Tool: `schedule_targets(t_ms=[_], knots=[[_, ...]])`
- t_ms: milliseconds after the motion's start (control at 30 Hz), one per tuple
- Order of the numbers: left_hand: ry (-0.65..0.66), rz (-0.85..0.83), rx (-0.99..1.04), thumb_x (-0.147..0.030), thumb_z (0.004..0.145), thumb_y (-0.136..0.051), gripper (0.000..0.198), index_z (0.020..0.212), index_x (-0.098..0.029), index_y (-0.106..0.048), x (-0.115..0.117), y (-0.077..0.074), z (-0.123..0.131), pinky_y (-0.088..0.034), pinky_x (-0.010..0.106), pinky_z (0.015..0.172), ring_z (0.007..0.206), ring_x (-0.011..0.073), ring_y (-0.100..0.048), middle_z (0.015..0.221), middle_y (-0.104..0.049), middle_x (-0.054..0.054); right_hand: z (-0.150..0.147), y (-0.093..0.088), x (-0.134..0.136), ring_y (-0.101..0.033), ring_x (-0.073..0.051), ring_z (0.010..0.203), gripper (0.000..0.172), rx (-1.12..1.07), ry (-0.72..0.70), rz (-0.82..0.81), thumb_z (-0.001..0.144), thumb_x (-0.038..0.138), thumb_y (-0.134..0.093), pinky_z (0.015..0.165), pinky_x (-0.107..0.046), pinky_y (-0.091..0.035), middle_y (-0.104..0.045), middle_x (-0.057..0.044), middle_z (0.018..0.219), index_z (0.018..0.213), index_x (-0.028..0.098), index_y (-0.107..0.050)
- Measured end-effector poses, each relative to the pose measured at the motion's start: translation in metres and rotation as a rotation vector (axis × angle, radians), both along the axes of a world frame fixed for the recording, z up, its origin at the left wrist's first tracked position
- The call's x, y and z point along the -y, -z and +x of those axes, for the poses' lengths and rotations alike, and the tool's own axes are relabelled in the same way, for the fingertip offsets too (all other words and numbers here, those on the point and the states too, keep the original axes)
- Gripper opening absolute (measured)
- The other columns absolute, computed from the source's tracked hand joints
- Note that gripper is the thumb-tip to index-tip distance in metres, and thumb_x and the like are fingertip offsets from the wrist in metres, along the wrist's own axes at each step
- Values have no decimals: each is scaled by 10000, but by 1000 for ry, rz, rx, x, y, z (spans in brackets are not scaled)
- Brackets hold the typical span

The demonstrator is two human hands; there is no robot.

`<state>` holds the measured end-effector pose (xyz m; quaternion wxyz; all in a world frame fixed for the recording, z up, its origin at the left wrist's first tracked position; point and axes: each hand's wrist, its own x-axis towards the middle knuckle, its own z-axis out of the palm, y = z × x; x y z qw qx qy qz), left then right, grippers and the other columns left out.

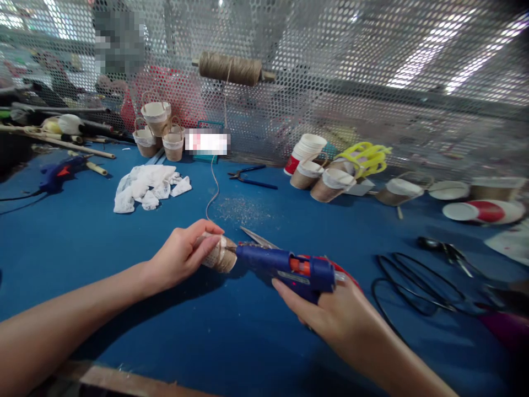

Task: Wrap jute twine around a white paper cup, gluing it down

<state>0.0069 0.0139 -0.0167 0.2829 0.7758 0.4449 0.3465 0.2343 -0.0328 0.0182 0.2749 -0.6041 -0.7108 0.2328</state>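
Observation:
My left hand (182, 251) is closed around a small twine-wrapped cup (223, 260) with white trim, tilted on its side above the blue table. A blue hot glue gun (285, 267) is gripped in my right hand (326, 309), its nozzle at the cup's side by my left fingertips. Whether the nozzle touches the cup, I cannot tell. Scissors (258, 237) with red handles lie behind the glue gun and are partly hidden by it. A strand of twine (215, 190) runs down from a twine spool (229, 68) toward the cup.
White cloth scraps (149, 184) and blue-handled pliers (252, 177) lie farther back. Finished-looking small baskets (157, 118) stack at back left. Paper cups (308, 149) and more baskets (333, 184) line the right. A second glue gun (61, 172) lies left; black cable (413, 286) coils right.

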Motion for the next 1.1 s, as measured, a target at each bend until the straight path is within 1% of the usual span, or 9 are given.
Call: schedule_targets(t_ms=[100,167,300,400,600,767,867,967,1100], knots=[[-15,-17,-2,-290,874,-393,223,945,-154,-555,0,-1,1,-398,174,499,525,82,-523,670,-636,-11,0,3,0,-551,-181,456,102,40,22,11,656,335,-633,416,-297,-444,-602,-8,513,625,259,-572],[-25,-17,-4,-291,875,-387,231,944,-152,-558,-1,-2,1,-400,179,506,537,87,-528,678,-639,-6,-3,1,-1,-566,-193,499,84,39,15,34,662,312,-613,439,-302,-453,-619,-26,553,609,260,-576],[-48,-23,-20,-297,872,-381,251,946,-146,-567,-1,-3,2,-398,191,512,545,95,-521,684,-636,3,-7,-4,-1,-513,-164,421,88,15,-67,115,686,257,-568,396,-287,-427,-585,-12,501,599,270,-579],[-66,-45,-36,-322,870,-382,269,956,-151,-570,-1,-4,2,-391,198,515,546,101,-507,680,-628,3,-6,-4,0,-516,-167,417,71,5,-101,154,697,247,-566,403,-289,-430,-595,-9,504,638,273,-594],[-86,-108,-23,-354,869,-376,290,966,-157,-566,0,-4,2,-381,206,514,540,105,-485,682,-617,0,-4,-3,2,-549,-171,462,91,83,-139,85,729,231,-539,454,-293,-450,-604,-9,552,655,259,-584],[-94,-115,-19,-353,863,-381,292,966,-154,-567,0,-6,4,-378,209,512,540,107,-488,678,-616,3,-6,-8,2,-546,-164,440,89,114,-152,82,708,197,-537,434,-281,-449,-602,-5,535,653,254,-580],[-105,-126,-8,-348,862,-381,288,961,-154,-569,0,-6,4,-380,210,515,546,109,-492,687,-617,6,-7,-6,2,-570,-168,466,90,107,-173,91,701,204,-535,458,-277,-467,-618,-2,543,636,251,-577],[-99,-142,19,-347,868,-378,289,993,-155,-554,-1,-4,4,-385,211,514,550,112,-496,700,-616,9,-7,-4,1,-590,-173,490,85,77,-110,50,690,259,-563,479,-277,-490,-631,-8,554,608,237,-561],[-40,-82,73,-333,886,-362,304,1097,-156,-490,-1,-5,2,-417,226,555,597,125,-536,743,-625,24,-3,-12,-4,-490,-143,330,199,-31,64,-182,692,395,-582,329,-252,-407,-513,27,379,597,222,-553]])
